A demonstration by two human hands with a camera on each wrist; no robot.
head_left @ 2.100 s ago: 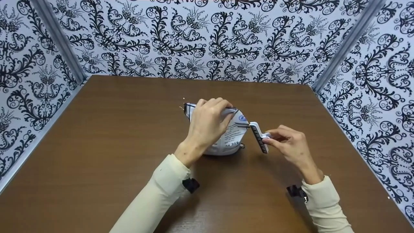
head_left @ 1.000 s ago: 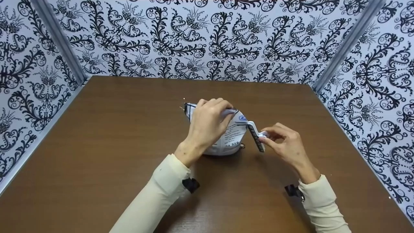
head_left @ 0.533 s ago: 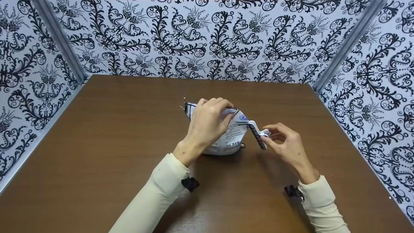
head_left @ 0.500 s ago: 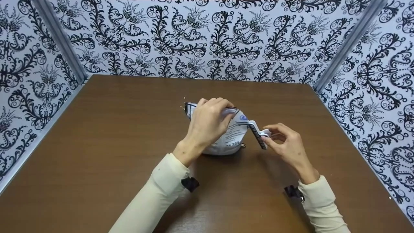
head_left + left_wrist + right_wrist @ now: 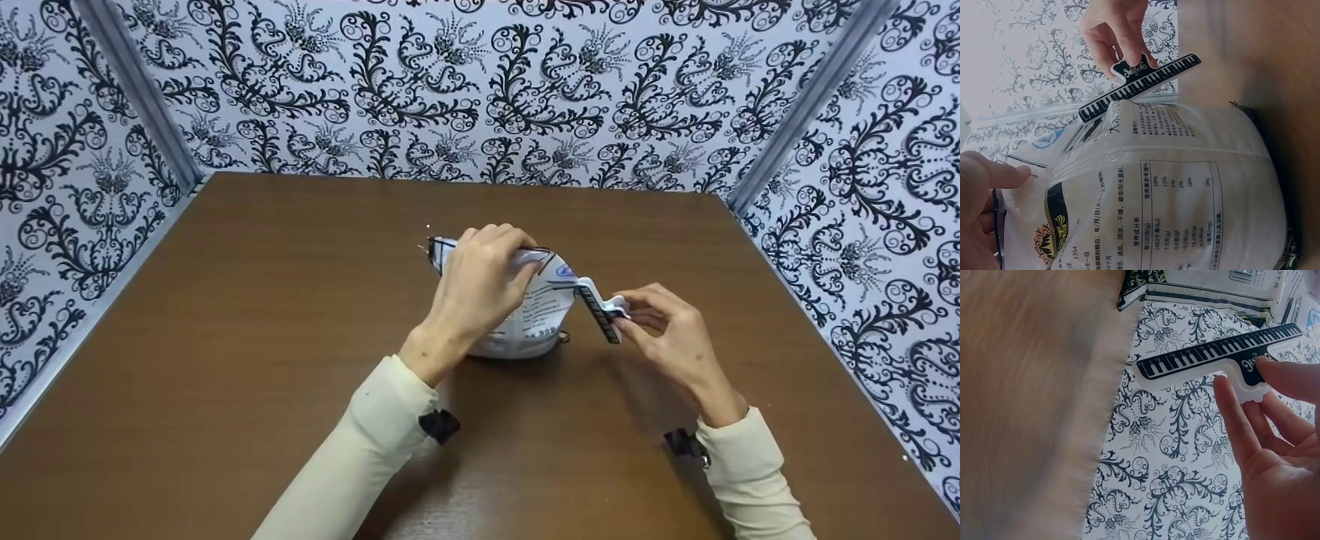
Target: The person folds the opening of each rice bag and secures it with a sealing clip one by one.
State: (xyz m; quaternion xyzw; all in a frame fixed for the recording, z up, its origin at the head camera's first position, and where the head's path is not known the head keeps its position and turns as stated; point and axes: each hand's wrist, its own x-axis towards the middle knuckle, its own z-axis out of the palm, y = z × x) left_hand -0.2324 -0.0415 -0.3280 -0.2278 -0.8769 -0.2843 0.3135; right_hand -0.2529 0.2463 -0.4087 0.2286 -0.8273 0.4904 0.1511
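A white printed bag [image 5: 536,324] stands on the brown table [image 5: 262,337]. My left hand [image 5: 510,251] grips the bag's folded top from above. My right hand [image 5: 626,315] pinches the white tab of a bag clip [image 5: 598,309] printed with black piano keys, right beside the bag's top right corner. In the left wrist view the clip [image 5: 1140,87] slants above the bag [image 5: 1185,197], its lower end at the bag's top edge, with fingers [image 5: 1129,39] pinching its tab. The right wrist view shows the clip [image 5: 1213,354] pinched by fingertips [image 5: 1280,377], with the bag [image 5: 1213,284] just beyond it.
Walls papered in a black and white scroll pattern [image 5: 480,90] close the table in on the left, back and right. Both arms wear cream sleeves [image 5: 375,427] with small black wrist mounts. Bare tabletop lies all around the bag.
My right hand has brought the clip slightly left and up, closer to the bag's top corner. The left hand has kept its grip on the bag's top.
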